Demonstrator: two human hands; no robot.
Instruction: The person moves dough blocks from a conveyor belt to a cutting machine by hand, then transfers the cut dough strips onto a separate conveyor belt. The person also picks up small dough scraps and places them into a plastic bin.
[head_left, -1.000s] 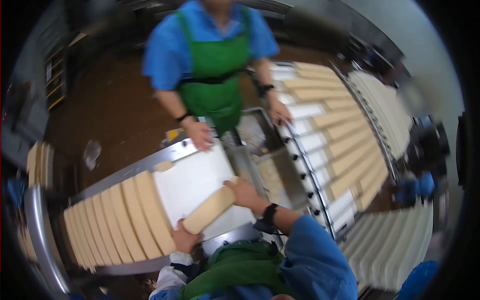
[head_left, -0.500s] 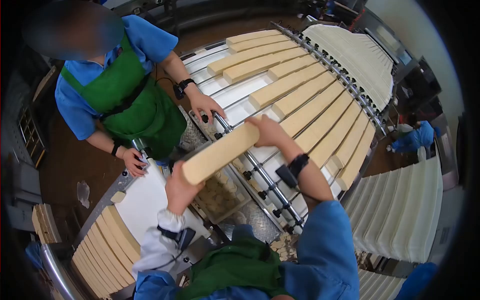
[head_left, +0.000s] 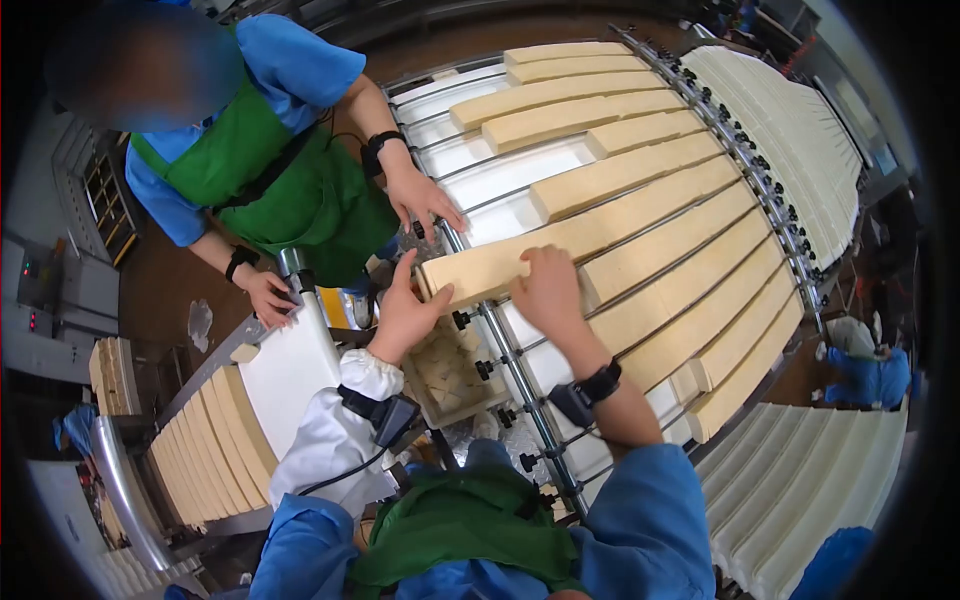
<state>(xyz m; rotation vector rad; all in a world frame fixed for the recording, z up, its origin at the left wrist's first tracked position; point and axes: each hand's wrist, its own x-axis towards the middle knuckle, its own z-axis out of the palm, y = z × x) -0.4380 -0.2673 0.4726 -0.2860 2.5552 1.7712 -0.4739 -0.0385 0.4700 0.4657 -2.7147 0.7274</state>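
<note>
At the near edge of a wide white worktop, which is divided into lanes by thin dark rods, a long pale-yellow slab with a flat top is placed lengthwise in one lane, and its near end is pushed out past a round metal bar with black knobs. At this end the left hand is positioned, with the thumb and the forefinger spread wide apart around the corner of the slab. By the right hand the near side of the slab is touched, the fingers being bent over its upper edge; whether it is pinched there cannot be told. Where the far end of the slab lies cannot be seen clearly. In the neighbouring lanes other pale-yellow slabs are laid. Below the left hand, a metal bin with pale cut pieces is seen. On the opposite side, by a co-worker in blue shirt and green apron, one hand is rested near the bar's upper end, and the other hand at a narrower white worktop, beside which a row of upright pale slabs is standing.
</note>
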